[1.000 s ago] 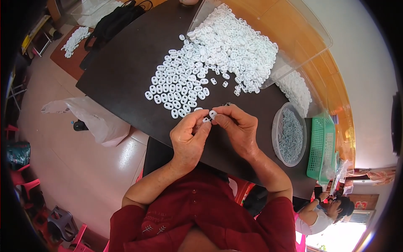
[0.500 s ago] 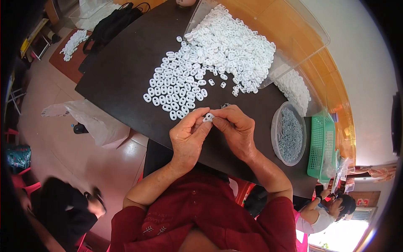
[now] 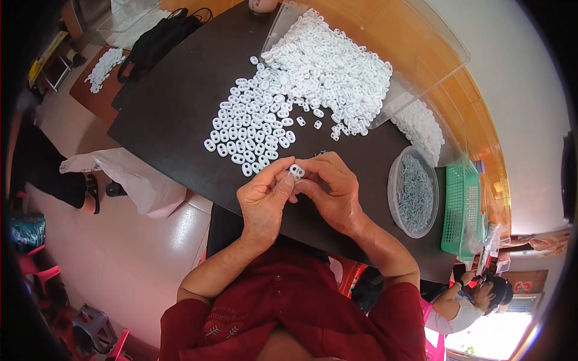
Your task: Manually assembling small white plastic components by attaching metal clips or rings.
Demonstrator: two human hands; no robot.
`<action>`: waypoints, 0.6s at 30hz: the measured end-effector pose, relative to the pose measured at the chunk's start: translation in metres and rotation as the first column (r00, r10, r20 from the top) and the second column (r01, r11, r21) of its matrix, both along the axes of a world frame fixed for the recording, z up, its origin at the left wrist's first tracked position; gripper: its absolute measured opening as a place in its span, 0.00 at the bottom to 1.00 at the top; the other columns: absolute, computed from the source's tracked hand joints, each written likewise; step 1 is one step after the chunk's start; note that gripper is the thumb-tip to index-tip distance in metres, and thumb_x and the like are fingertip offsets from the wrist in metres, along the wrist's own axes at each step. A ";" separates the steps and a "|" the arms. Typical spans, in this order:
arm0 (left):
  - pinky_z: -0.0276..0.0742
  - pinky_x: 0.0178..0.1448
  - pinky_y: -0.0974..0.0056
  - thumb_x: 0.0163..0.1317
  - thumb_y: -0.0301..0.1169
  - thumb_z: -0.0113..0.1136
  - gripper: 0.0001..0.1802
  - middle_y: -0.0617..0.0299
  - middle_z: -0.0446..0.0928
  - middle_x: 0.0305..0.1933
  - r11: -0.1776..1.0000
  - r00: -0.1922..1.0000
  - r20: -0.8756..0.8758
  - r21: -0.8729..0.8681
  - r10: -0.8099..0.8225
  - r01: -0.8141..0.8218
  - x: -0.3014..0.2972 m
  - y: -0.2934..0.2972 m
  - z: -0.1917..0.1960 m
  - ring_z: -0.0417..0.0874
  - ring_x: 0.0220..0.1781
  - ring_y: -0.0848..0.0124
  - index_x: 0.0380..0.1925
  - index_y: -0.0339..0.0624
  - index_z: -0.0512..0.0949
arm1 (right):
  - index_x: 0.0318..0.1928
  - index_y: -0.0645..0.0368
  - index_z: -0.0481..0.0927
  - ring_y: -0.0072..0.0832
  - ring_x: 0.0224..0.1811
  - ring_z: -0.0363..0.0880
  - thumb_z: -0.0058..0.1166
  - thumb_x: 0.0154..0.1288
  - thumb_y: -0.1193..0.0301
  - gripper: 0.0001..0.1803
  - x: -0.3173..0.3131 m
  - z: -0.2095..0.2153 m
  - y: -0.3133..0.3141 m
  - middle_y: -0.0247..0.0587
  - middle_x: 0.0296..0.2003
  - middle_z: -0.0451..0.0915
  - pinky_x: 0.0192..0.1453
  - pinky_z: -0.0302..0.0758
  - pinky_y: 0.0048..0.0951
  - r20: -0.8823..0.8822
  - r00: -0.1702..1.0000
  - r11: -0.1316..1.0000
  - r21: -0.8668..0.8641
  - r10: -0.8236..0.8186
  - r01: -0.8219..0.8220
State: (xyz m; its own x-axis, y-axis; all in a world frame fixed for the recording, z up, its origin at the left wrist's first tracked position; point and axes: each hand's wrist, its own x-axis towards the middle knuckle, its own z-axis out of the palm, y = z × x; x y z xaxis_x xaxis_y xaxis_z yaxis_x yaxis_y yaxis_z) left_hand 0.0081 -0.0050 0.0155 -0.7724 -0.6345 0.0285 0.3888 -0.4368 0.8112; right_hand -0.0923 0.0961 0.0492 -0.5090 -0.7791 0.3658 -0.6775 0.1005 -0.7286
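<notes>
White plastic piece (image 3: 296, 171) between both hands

Bright and evenly daylit, blown out white toward five o'clock, soft glare on the pale floor (image 3: 129, 253) near eight, sharp at centre, bent and vignetted black round the fisheye rim

I wear a dark red short-sleeved shirt (image 3: 289, 313) with a row of small buttons down the front and a little pale embroidered motif on the left chest. The sleeves end above my elbows, so both forearms are bare. My left hand (image 3: 263, 201) and right hand (image 3: 334, 189) are bare too: no gloves, and no watch at either wrist.
</notes>
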 end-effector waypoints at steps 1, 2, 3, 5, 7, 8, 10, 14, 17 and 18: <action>0.72 0.35 0.72 0.63 0.19 0.54 0.14 0.62 0.76 0.29 1.000 1.000 0.001 0.018 -0.003 0.003 0.000 -0.001 -0.001 0.74 0.29 0.75 0.49 0.28 0.76 | 0.47 0.62 0.78 0.21 0.34 0.75 0.62 0.53 0.82 0.19 0.000 0.002 0.000 0.39 0.37 0.74 0.35 0.74 0.21 -0.022 1.000 1.000 0.015 0.010 -0.010; 0.72 0.36 0.72 0.62 0.19 0.55 0.14 0.62 0.76 0.29 0.999 1.000 0.001 0.036 -0.006 0.006 0.000 -0.001 -0.002 0.75 0.28 0.75 0.49 0.28 0.76 | 0.47 0.63 0.78 0.21 0.34 0.75 0.63 0.53 0.82 0.19 0.000 0.003 0.000 0.39 0.38 0.74 0.35 0.75 0.20 -0.043 0.999 0.999 0.031 0.021 -0.020; 0.72 0.36 0.72 0.62 0.19 0.55 0.14 0.62 0.76 0.29 0.999 1.000 0.002 0.036 -0.006 0.006 0.000 -0.001 -0.002 0.75 0.28 0.75 0.49 0.28 0.76 | 0.47 0.63 0.78 0.21 0.34 0.75 0.63 0.53 0.82 0.19 0.000 0.002 0.000 0.39 0.38 0.74 0.35 0.75 0.20 -0.043 0.999 0.999 0.030 0.021 -0.019; 0.72 0.36 0.72 0.62 0.19 0.55 0.14 0.61 0.77 0.30 0.998 1.000 0.019 0.054 -0.018 0.017 0.000 -0.002 0.000 0.75 0.28 0.75 0.48 0.28 0.76 | 0.47 0.63 0.79 0.24 0.33 0.74 0.64 0.50 0.81 0.20 -0.001 0.000 -0.001 0.40 0.36 0.75 0.34 0.74 0.23 -0.092 0.996 1.000 -0.001 0.020 -0.020; 0.73 0.36 0.72 0.62 0.20 0.55 0.14 0.60 0.78 0.31 0.997 0.999 0.030 0.071 -0.025 0.022 0.000 -0.002 0.000 0.76 0.28 0.75 0.48 0.28 0.76 | 0.46 0.64 0.79 0.26 0.32 0.74 0.65 0.49 0.81 0.20 -0.001 0.000 -0.003 0.40 0.35 0.75 0.33 0.73 0.24 -0.189 0.982 1.000 -0.012 0.012 -0.014; 0.73 0.37 0.72 0.62 0.20 0.55 0.14 0.60 0.78 0.31 0.996 0.999 0.043 0.089 -0.030 0.026 0.000 -0.002 0.000 0.76 0.29 0.75 0.47 0.27 0.76 | 0.46 0.64 0.79 0.28 0.31 0.73 0.65 0.48 0.81 0.21 -0.001 0.000 -0.004 0.41 0.34 0.76 0.32 0.72 0.26 -0.283 0.959 1.000 -0.020 0.005 -0.011; 0.74 0.37 0.72 0.62 0.20 0.55 0.13 0.60 0.79 0.32 0.993 0.998 0.052 0.114 -0.041 0.035 0.000 -0.004 0.001 0.77 0.29 0.75 0.47 0.27 0.76 | 0.44 0.64 0.78 0.32 0.30 0.72 0.64 0.47 0.80 0.20 -0.002 0.001 -0.006 0.41 0.32 0.76 0.32 0.71 0.29 -0.316 0.949 0.999 -0.042 0.001 -0.015; 0.73 0.37 0.74 0.63 0.20 0.55 0.13 0.61 0.79 0.33 0.981 0.996 0.056 0.185 -0.070 0.059 -0.001 -0.004 0.004 0.76 0.29 0.78 0.47 0.30 0.77 | 0.45 0.65 0.78 0.33 0.30 0.72 0.65 0.46 0.80 0.21 -0.001 0.002 -0.005 0.42 0.33 0.77 0.31 0.70 0.29 -0.322 0.947 0.998 -0.055 0.000 -0.019; 0.74 0.38 0.72 0.62 0.20 0.56 0.12 0.60 0.79 0.32 0.979 0.996 0.060 0.193 -0.072 0.059 -0.001 -0.004 0.009 0.77 0.30 0.75 0.46 0.28 0.77 | 0.45 0.65 0.78 0.34 0.30 0.72 0.65 0.45 0.80 0.21 -0.002 0.001 -0.006 0.42 0.33 0.77 0.31 0.70 0.29 -0.350 0.936 0.996 -0.092 -0.027 -0.006; 0.74 0.38 0.72 0.62 0.20 0.56 0.12 0.60 0.79 0.32 0.980 0.996 0.060 0.192 -0.073 0.060 -0.002 -0.004 0.007 0.77 0.30 0.75 0.46 0.28 0.77 | 0.45 0.65 0.78 0.34 0.30 0.72 0.65 0.45 0.80 0.21 -0.002 0.000 -0.006 0.42 0.33 0.77 0.31 0.70 0.29 -0.350 0.936 0.996 -0.093 -0.028 -0.005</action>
